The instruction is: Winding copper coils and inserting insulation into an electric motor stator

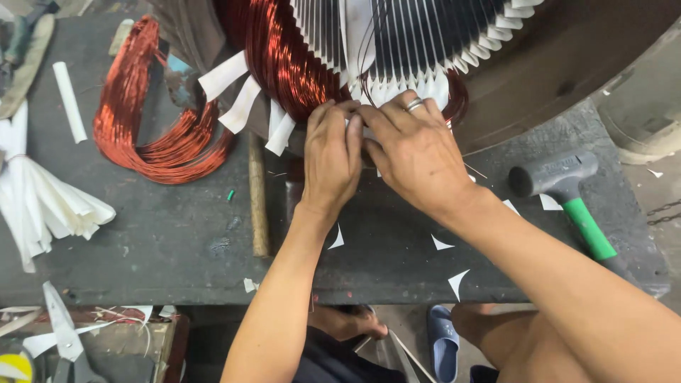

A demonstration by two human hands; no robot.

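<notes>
A large motor stator (pixel 553 64) lies on the dark workbench (pixel 163 241), its slots lined with white insulating paper strips (pixel 397 42) and filled with copper wire windings (pixel 291 57). My left hand (pixel 330 156) and my right hand (pixel 415 152) are pressed side by side against the stator's lower rim, fingertips pinching white paper and thin copper wire there. A ring sits on a finger of my right hand. What lies under the fingertips is hidden.
A loose copper wire coil (pixel 142 120) lies at the left. A bundle of white paper strips (pixel 42 198) is at the far left, a wooden stick (pixel 258 198) beside my left wrist, a green-handled mallet (pixel 567 191) at the right, scissors (pixel 64 333) below the bench edge.
</notes>
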